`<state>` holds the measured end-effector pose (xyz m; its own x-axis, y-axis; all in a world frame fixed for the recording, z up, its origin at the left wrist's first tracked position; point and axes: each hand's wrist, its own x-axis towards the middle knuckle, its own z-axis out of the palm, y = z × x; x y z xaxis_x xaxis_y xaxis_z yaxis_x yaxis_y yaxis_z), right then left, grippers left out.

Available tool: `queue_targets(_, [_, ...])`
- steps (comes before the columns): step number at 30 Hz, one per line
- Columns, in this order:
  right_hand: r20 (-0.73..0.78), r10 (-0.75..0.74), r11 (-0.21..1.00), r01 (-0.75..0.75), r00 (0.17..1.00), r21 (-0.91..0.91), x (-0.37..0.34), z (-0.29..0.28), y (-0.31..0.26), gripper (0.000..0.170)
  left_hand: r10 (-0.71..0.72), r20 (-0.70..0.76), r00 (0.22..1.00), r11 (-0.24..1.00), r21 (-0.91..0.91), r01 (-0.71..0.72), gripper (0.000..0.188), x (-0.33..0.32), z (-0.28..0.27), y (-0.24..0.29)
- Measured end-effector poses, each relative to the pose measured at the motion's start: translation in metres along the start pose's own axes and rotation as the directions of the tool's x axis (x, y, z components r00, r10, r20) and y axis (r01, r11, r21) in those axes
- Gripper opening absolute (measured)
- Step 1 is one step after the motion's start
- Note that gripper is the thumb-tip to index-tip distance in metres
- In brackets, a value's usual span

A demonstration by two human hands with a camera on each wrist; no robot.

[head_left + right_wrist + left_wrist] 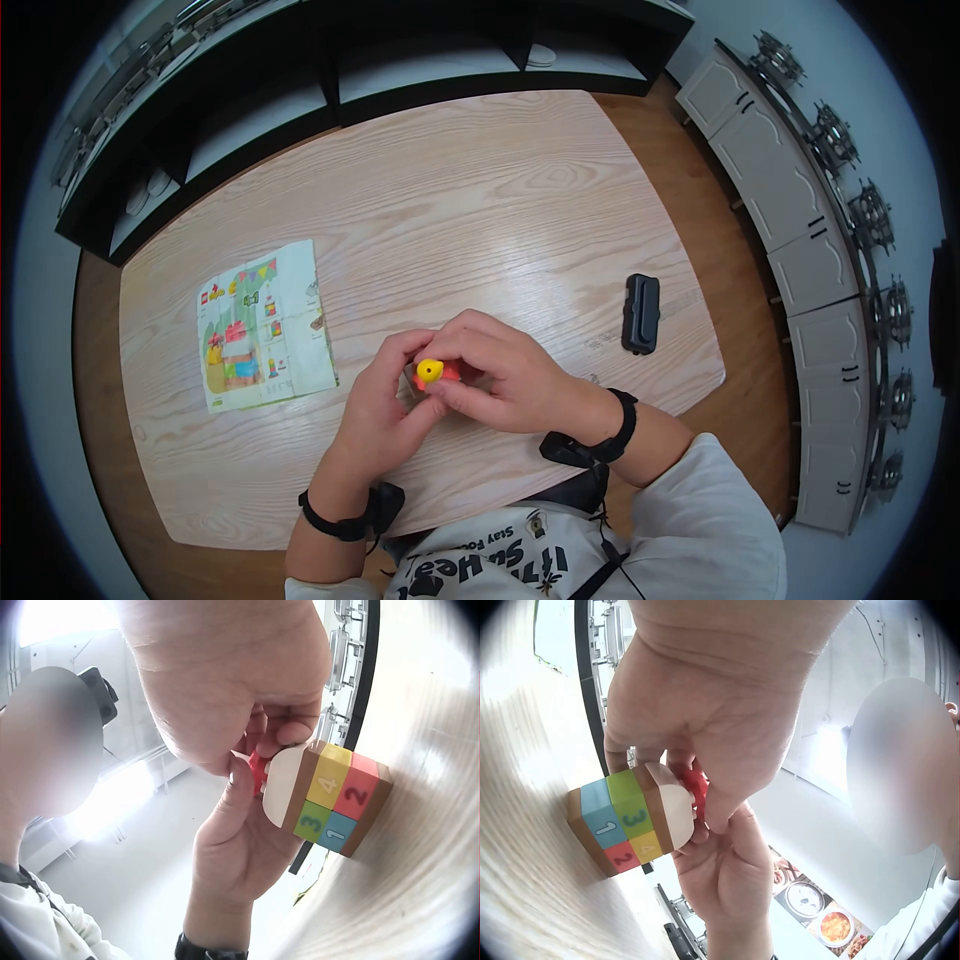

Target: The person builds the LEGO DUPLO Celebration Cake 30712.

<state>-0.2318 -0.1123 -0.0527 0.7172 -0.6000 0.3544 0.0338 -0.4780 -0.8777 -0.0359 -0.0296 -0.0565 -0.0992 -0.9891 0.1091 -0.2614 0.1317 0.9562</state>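
A stack of toy building bricks stands between the hands, its brown base at the wooden table. Numbered bricks in blue, green, red and yellow make up its lower part, with a white rounded brick above them. On top is a red brick, and the head view shows a yellow round piece there. My left hand pinches the red brick from the left, thumb near the front. From the other side my right hand pinches it too, fingertips meeting the left ones. Fingers hide much of the red brick.
A picture instruction booklet lies on the table to the left. To the right, near the table's edge, sits a black case. Dark shelving runs behind the table, and white cabinets with metal pots stand at the right.
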Motion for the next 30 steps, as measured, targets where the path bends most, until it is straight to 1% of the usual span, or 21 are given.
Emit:
queue_targets(2, [-0.017,-0.06,0.998,0.06,0.998,-0.032,0.004,0.0,0.0,0.027,-0.004,-0.009,1.0,1.0,-0.006,0.004,0.056,0.0,-0.001,0.002])
queue_targets(3, [-0.022,-0.026,0.999,0.026,0.999,-0.023,0.005,0.001,-0.003,0.027,-0.066,0.035,0.997,0.996,-0.053,0.068,0.057,0.0,-0.004,0.006])
queue_targets(7, [-0.01,-0.026,0.994,0.025,1.0,-0.102,0.007,0.001,-0.006,0.025,0.026,0.008,1.0,1.0,-0.013,-0.026,0.059,-0.001,-0.003,-0.005])
queue_targets(9, [-0.012,-0.023,0.996,0.022,1.0,-0.089,0.005,0.001,-0.003,0.025,-0.012,0.014,1.0,1.0,-0.017,0.013,0.059,-0.002,-0.003,-0.004])
queue_targets(14, [-0.015,-0.031,0.993,0.029,0.999,-0.113,0.006,0.001,-0.005,0.028,-0.048,0.036,0.998,0.998,-0.043,0.05,0.058,-0.001,-0.003,-0.002])
queue_targets(20, [-0.008,-0.056,0.993,0.055,0.998,-0.107,0.007,0.002,-0.003,0.028,-0.016,0.023,1.0,0.998,-0.06,0.018,0.059,0.0,-0.003,-0.003])
queue_targets(21, [-0.008,-0.066,0.993,0.065,0.998,-0.1,0.007,0.002,-0.002,0.027,-0.033,0.029,0.999,0.994,-0.101,0.036,0.059,-0.001,-0.003,-0.001])
queue_targets(24, [-0.022,-0.077,0.993,0.075,0.997,-0.091,0.005,0.001,0.002,0.025,-0.016,0.04,0.999,0.997,-0.071,0.019,0.058,-0.002,-0.005,0.001])
queue_targets(25, [-0.035,-0.094,0.992,0.091,0.995,-0.09,0.006,0.0,0.002,0.025,-0.004,0.028,1.0,0.999,-0.035,0.005,0.059,-0.001,-0.005,-0.001])
queue_targets(26, [-0.111,-0.073,0.994,0.063,0.991,-0.087,0.004,-0.001,0.0,0.025,0.011,0.014,1.0,1.0,0.001,-0.011,0.06,-0.001,-0.003,-0.002])
queue_targets(28, [-0.217,-0.036,0.999,0.027,0.976,-0.042,0.0,-0.004,-0.002,0.025,0.029,0.003,1.0,0.999,-0.018,-0.029,0.061,-0.001,0.001,-0.002])
queue_targets(29, [-0.29,-0.02,0.999,0.012,0.957,-0.029,-0.001,-0.007,0.0,0.024,0.025,-0.033,0.999,1.0,-0.012,-0.025,0.061,-0.001,0.002,-0.002])
queue_targets(30, [-0.355,-0.007,1.0,0.006,0.935,-0.004,0.0,-0.007,0.003,0.023,0.019,-0.026,0.999,0.999,-0.032,-0.02,0.063,0.0,0.004,-0.002])
